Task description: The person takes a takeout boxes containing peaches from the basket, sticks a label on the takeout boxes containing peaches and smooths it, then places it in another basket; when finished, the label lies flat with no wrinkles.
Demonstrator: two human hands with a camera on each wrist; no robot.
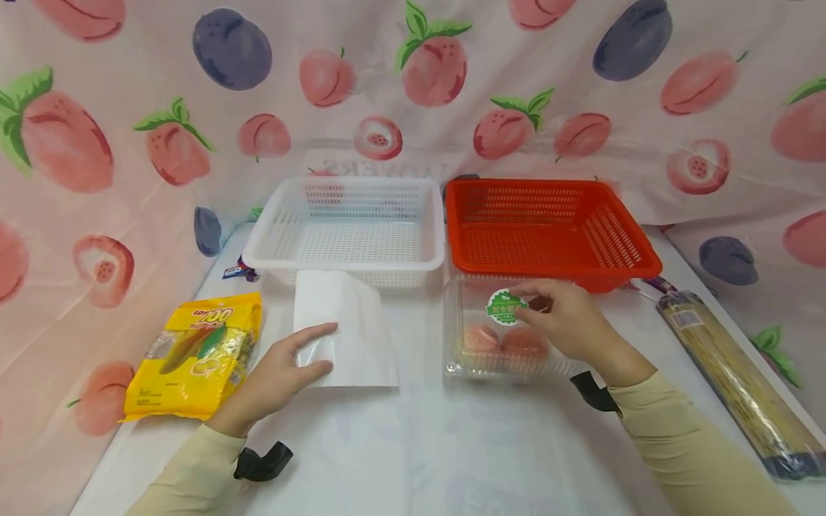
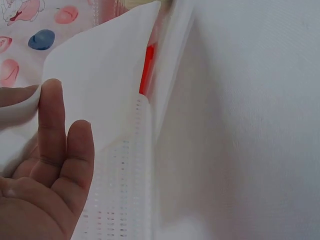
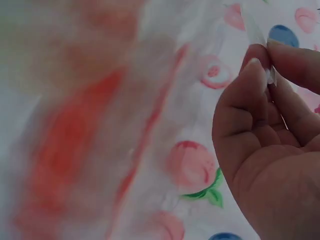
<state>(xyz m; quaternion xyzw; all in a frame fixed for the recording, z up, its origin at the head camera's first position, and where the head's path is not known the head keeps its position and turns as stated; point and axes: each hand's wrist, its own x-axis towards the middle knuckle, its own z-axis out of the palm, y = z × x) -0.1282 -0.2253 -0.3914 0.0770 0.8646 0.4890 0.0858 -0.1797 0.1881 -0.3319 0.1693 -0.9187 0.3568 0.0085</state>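
In the head view my left hand [image 1: 284, 376] pinches the lower left part of a white sheet of paper [image 1: 351, 337] held up over the table. The left wrist view shows the sheet [image 2: 100, 75] curling at the fingers of the left hand [image 2: 47, 175]. With thumb and finger, my right hand [image 1: 571, 322] pinches a round green-and-white sticker [image 1: 502, 309] by its edge. Behind and under it lies a lidded clear plastic box [image 1: 461, 304] with round pinkish fruit [image 1: 524, 347] inside. In the right wrist view the sticker's pale back [image 3: 254, 27] shows above the right hand [image 3: 270, 145].
A white basket [image 1: 258, 247] and a red basket [image 1: 548, 269] stand side by side at the back. A yellow snack bag [image 1: 177, 383] lies at left, a long pack of noodle-like sticks [image 1: 729, 373] at right. Purple wrappers [image 1: 241, 271] peek out beside the baskets.
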